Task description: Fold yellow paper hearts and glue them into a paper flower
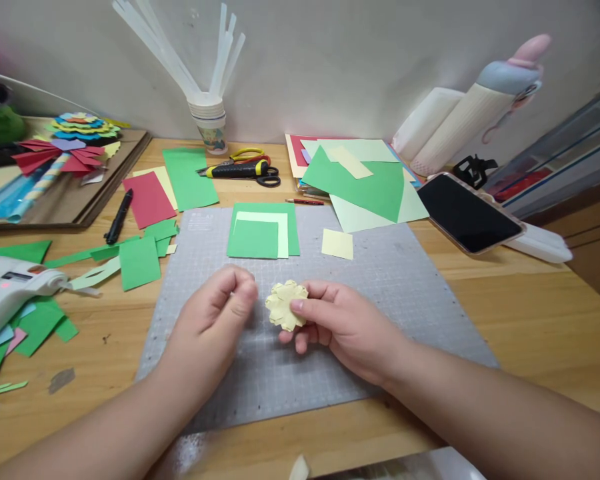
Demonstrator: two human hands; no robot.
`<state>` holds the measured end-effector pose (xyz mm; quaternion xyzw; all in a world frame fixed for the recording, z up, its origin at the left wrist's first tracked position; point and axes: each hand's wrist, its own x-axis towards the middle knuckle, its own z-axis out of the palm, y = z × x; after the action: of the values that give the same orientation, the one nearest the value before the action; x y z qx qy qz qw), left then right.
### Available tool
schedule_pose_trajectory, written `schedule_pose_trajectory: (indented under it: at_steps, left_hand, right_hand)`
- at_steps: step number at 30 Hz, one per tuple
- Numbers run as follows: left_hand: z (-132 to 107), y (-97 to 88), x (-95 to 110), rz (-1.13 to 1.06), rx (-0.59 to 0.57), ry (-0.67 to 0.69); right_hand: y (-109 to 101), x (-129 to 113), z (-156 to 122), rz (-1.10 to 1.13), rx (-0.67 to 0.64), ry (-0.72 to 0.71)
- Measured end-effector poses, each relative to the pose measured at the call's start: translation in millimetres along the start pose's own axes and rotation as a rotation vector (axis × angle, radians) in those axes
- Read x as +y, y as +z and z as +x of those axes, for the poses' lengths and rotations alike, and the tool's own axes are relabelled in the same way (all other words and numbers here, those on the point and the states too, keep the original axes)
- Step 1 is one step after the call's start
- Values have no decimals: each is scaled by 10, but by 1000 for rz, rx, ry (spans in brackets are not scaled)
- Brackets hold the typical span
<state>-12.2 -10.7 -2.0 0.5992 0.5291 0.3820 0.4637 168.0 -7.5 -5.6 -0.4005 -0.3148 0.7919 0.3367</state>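
A pale yellow paper flower [281,308] with scalloped petals is pinched between the thumb and fingers of my right hand [347,317], just above the grey cutting mat [405,320]. Close by on the left, my left hand [217,313] is closed, thumb pressed against the curled index finger. Whether anything is inside those fingers is hidden. Beyond the hands, a small pale yellow paper square [337,244] lies flat on the mat. Left of it, a stack of green [253,240] and pale green paper squares rests on the mat.
A white glue gun [15,290] and green scraps [140,262] lie left. Behind the mat are scissors and a yellow-black cutter [235,169], a paper cup [211,130] of white sticks, and loose paper sheets [355,183]. A phone [470,213] and bottle [465,120] sit right.
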Motion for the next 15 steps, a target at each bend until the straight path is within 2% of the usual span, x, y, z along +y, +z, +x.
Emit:
schedule_pose_trajectory:
  at_steps: [2,5,10,15]
  left_hand:
    - [6,24,26,65,-12,-40]
    - [15,55,49,125,-90,-35]
    - [25,49,46,3,-154,-9]
    - [22,50,76,35,-182,9]
  right_hand:
    - [4,2,-6,-15,0,-18]
    - [17,-7,-18,-77,14,-57]
    - [34,-14,-36,-165,41,-102]
    - [62,-29,-54,-316,50,-85]
